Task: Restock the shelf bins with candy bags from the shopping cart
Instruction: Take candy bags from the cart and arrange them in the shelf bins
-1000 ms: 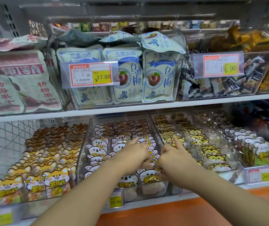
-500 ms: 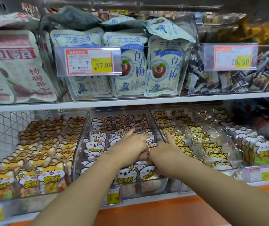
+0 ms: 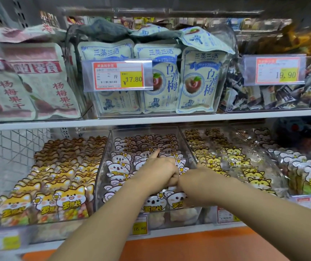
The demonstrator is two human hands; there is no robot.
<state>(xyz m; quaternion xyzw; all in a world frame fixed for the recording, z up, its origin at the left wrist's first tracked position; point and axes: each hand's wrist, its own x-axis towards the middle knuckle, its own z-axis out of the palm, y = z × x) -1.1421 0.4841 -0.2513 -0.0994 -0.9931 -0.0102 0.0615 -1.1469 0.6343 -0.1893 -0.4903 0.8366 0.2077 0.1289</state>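
Shelf bin (image 3: 102,178) | left hand (image 3: 156,171), right hand (image 3: 200,182) | grips amid koala bags (image 3: 116,167)

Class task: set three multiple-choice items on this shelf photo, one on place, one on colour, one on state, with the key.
1. The left hand and right hand reach into: A the middle bin on the lower shelf; B the upper shelf; C a cart.
2. The price field on the 17.80 tag is: A green; B yellow; C blue.
3. The middle bin is: A empty; B overturned; C packed with koala bags.
Key: A, both hands lie over its bags; B, yellow behind the figures; C, rows fill it.
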